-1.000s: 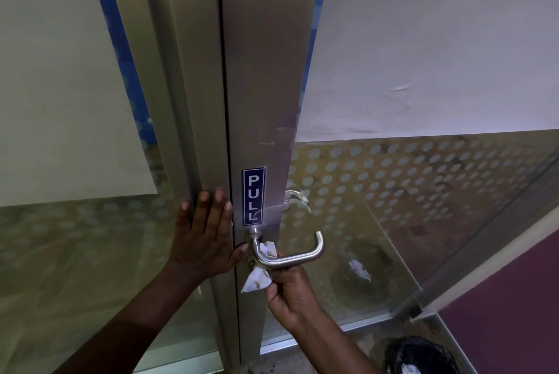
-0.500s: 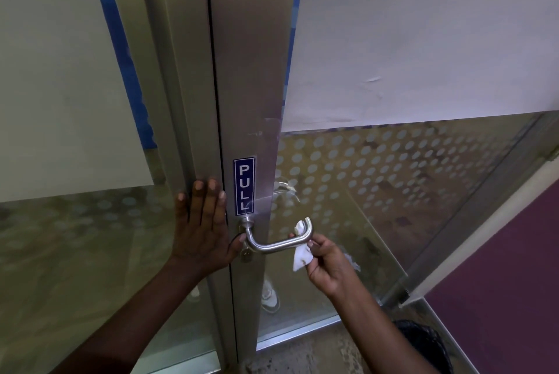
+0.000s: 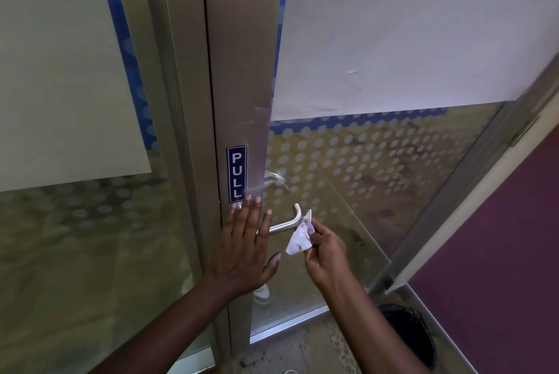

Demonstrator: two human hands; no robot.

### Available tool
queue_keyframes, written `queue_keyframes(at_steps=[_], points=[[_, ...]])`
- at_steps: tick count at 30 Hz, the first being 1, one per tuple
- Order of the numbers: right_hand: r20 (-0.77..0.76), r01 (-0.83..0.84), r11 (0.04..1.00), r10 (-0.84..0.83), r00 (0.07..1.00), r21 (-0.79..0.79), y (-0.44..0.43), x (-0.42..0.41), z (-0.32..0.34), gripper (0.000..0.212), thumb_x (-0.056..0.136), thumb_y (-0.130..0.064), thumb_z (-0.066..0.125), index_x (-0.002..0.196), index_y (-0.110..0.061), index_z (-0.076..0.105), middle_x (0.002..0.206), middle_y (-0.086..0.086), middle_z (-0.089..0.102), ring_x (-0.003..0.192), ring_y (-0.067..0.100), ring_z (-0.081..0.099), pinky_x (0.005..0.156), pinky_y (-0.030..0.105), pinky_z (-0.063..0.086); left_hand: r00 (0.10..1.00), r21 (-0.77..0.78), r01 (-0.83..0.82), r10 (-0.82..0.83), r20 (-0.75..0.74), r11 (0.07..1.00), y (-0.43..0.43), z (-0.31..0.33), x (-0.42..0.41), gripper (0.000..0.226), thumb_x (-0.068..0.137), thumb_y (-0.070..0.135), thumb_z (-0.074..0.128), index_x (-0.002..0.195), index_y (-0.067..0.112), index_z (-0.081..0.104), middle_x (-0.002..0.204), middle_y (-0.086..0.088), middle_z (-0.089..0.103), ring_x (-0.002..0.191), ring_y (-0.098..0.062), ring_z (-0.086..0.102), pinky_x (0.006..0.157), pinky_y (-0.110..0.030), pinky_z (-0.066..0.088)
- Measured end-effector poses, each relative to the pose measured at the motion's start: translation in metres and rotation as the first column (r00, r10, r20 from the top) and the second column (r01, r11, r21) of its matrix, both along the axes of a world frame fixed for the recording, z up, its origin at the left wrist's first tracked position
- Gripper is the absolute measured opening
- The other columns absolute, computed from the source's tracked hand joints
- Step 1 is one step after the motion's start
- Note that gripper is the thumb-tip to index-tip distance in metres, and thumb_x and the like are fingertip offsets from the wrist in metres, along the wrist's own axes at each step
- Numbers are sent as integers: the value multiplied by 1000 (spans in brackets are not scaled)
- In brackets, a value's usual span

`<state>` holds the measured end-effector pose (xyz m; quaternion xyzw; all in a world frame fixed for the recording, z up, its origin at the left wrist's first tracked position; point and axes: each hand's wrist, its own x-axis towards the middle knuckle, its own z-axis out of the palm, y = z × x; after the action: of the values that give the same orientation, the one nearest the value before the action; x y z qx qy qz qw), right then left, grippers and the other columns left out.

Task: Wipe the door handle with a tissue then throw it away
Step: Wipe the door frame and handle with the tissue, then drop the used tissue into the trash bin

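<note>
A silver lever door handle [image 3: 289, 224] sticks out from the metal door frame [image 3: 242, 71], below a blue PULL sticker [image 3: 236, 173]. My left hand [image 3: 243, 249] lies flat and open against the frame, covering the handle's base. My right hand [image 3: 325, 249] pinches a crumpled, stained white tissue [image 3: 300, 237] just right of the handle's curved end, touching or almost touching it. A black mesh bin [image 3: 414, 334] stands on the floor at the lower right, partly behind my right forearm.
Glass panels with frosted dots and white film flank the frame. A second handle [image 3: 276, 178] shows through the glass on the far side. A purple wall [image 3: 499, 252] runs along the right. The floor below is speckled concrete.
My right hand slid the tissue along the handle from its base to its curved end. My left hand shifted right, from the frame edge onto the door stile over the handle's base.
</note>
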<state>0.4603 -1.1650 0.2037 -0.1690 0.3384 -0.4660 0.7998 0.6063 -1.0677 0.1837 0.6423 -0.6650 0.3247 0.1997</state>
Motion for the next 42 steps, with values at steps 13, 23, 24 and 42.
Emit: queue_keyframes(at_steps=[13,23,24,42], points=[[-303,-7,984,-48,952,-177,-20,-97,3,29,86,7,60,115,2,63,102,17,72,80,22,71,61,23,57,993,73,114,-111,-38,991,-34,-16,-59,84,86,49,50,145,-7,30,155,-32,28,147,-46,25,115,-64,25],[-689,61,898,-376,620,-435,-91,-247,-24,14,74,-5,79,86,-14,78,81,0,77,79,13,72,75,26,56,980,140,192,-181,-88,971,-131,-57,-177,83,87,47,48,143,-11,29,153,-37,28,147,-49,21,118,-63,19],[-717,56,891,-399,571,-451,-102,-265,-30,15,73,-7,80,80,-21,78,77,-6,76,77,10,72,73,23,55,979,159,195,-181,-95,968,-144,-65,-193,83,87,47,48,144,-11,29,154,-36,26,147,-49,19,119,-62,17],[-915,-208,897,-403,-28,-389,-245,-490,-241,27,89,1,52,114,-5,61,115,9,57,106,19,52,86,15,34,920,648,391,-288,-265,654,-353,-249,-406,66,86,44,45,138,5,44,158,-23,26,144,-56,18,113,-69,19]])
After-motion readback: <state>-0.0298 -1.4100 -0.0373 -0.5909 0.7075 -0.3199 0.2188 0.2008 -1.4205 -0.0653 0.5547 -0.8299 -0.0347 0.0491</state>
